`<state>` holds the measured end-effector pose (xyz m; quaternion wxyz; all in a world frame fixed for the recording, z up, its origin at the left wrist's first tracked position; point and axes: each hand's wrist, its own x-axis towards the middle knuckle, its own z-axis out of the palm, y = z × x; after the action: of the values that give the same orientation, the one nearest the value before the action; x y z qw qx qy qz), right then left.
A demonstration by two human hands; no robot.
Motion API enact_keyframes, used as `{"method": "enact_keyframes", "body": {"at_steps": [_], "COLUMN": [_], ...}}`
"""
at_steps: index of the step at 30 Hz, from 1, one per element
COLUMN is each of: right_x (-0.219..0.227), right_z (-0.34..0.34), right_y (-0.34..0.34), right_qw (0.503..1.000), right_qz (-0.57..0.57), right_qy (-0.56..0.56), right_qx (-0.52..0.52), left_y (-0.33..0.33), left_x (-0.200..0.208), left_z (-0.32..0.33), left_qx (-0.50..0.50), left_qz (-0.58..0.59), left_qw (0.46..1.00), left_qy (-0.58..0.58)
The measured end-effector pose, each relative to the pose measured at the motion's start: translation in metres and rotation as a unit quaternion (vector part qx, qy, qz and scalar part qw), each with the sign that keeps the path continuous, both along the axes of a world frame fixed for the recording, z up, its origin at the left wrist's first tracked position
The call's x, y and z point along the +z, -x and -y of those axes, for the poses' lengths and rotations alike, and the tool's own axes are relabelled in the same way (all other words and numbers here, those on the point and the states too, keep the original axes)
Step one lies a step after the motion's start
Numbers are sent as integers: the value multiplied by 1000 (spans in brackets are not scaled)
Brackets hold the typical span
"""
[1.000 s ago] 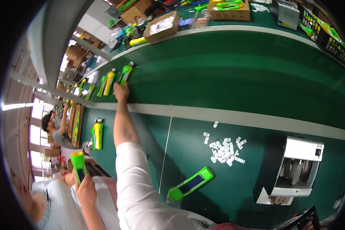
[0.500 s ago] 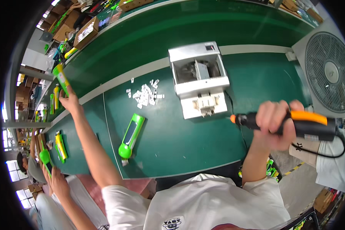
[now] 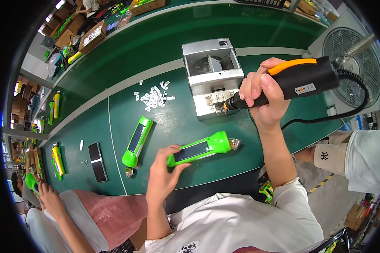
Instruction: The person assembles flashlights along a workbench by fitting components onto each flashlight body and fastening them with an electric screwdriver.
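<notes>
My left hand [image 3: 162, 170] grips the tail end of a green flashlight [image 3: 194, 151] with a dark panel along its body. It is tilted over the bench, its head pointing right, with a shiny metallic piece at that end. My right hand [image 3: 266, 92] is wrapped round a black and orange electric screwdriver [image 3: 304, 80]. Its tip reaches the front of a silver screw feeder [image 3: 213, 78]; whether it touches a screw I cannot tell. A second green flashlight [image 3: 137, 141] lies left of my left hand. Beyond it is a scattered pile of small white plastic pieces [image 3: 154, 99].
On the green bench [image 3: 177, 124], a phone [image 3: 98, 162] and a yellow-green flashlight [image 3: 58, 160] lie at left. A co-worker's hand [image 3: 50, 200] holds a green flashlight at far left. A grey fan [image 3: 350, 59] stands at right. The screwdriver's black cable [image 3: 325, 120] loops at right.
My left hand has come from the far left back to the front middle, bringing a green flashlight. My right hand has moved the screwdriver up and left to the feeder.
</notes>
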<state>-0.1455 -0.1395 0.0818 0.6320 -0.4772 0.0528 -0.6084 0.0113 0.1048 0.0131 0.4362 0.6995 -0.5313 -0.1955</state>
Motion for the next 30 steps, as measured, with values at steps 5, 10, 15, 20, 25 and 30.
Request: {"method": "enact_keyframes", "body": {"at_steps": [5,10,15,20,25,30], "right_x": [-4,-7,-6,-4,21,24], "right_z": [-2,-3,-3,-2,10,20], "right_y": [-5,-7,-8,-15,-32,-37], "right_qw": [991,990,988,994,975,969], "right_qz": [-86,-85,-83,-72,-188,-208], "right_qy": [96,115,128,82,108,84], "right_qx": [-26,-10,-3,10,44,107], "left_y": [7,9,-1,-3,-1,12], "left_x": [-16,-19,-25,-22,-10,37], "left_z": [30,46,28,7,37,56], "left_qx": [-76,-97,-65,59,62,-134], "left_qz": [73,116,93,19,29,187], "left_qw": [994,988,991,969,901,912], "left_qy": [21,25,77,238,428,339]}}
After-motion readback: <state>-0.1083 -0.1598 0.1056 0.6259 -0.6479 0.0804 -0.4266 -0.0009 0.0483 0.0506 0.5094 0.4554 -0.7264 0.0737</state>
